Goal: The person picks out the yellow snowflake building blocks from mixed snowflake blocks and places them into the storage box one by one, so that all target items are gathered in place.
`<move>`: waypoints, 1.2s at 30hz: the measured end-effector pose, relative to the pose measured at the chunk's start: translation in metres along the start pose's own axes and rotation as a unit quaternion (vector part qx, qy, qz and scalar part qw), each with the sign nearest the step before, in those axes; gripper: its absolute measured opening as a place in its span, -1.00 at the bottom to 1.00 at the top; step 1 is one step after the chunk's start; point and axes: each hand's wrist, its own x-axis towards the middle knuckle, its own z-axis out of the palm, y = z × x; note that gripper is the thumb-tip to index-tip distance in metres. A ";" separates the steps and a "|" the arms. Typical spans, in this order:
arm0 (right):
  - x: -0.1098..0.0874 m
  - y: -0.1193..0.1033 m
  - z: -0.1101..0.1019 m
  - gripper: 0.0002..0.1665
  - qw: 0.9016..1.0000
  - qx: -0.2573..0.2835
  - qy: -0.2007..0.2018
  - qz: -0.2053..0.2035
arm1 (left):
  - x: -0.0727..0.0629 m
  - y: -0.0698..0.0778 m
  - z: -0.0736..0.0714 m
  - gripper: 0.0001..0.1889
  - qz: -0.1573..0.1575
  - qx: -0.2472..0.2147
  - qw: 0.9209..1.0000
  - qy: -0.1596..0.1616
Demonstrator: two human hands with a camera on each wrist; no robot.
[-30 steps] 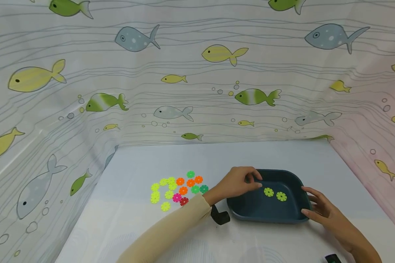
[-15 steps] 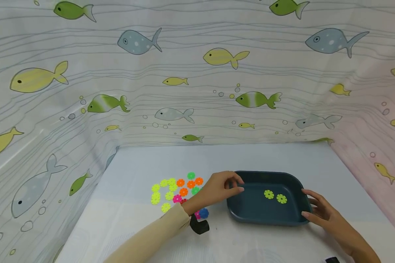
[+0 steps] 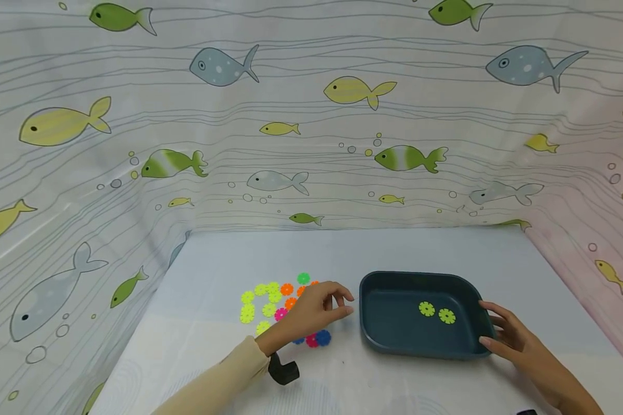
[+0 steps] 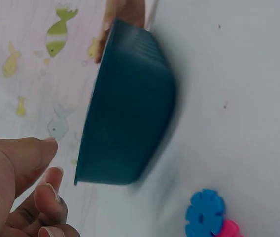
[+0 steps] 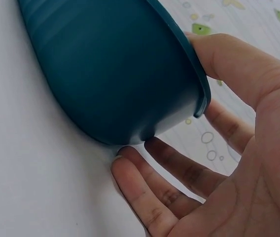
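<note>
A dark teal plastic tray (image 3: 415,343) stands on the white table, right of centre, with two yellow-green notched plastic discs (image 3: 427,309) lying inside. My right hand (image 3: 519,346) holds its right end, thumb and fingers spread round the rim and outer wall, as the right wrist view (image 5: 243,143) shows close up. My left hand (image 3: 308,311), its fingers loosely bent, hovers left of the tray with nothing between thumb and fingertips. Beneath and beside that hand lie loose discs in yellow (image 3: 247,314), orange (image 3: 286,289), green (image 3: 303,278), pink (image 3: 281,314) and blue (image 3: 323,338), some hidden by it.
White table surface (image 3: 394,386) surrounds the tray and the discs. Fish-patterned sheeting (image 3: 342,150) encloses the table at the back and both sides. A black wrist strap piece (image 3: 283,370) hangs below the left wrist.
My left hand has drawn back leftward from over the tray to above the loose discs, uncovering the tray's left side. The right hand and both discs in the tray have stayed put.
</note>
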 end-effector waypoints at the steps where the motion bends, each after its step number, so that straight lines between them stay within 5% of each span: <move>1: 0.000 0.000 0.000 -0.04 1.000 0.000 0.001 -0.001 | -0.002 -0.001 -0.001 -0.86 -0.001 -0.001 1.000 0.001; 36: 0.001 0.002 0.002 -0.06 1.000 0.007 0.002 -0.010 | -0.064 -0.043 -0.048 -0.75 -0.078 0.024 0.995 0.049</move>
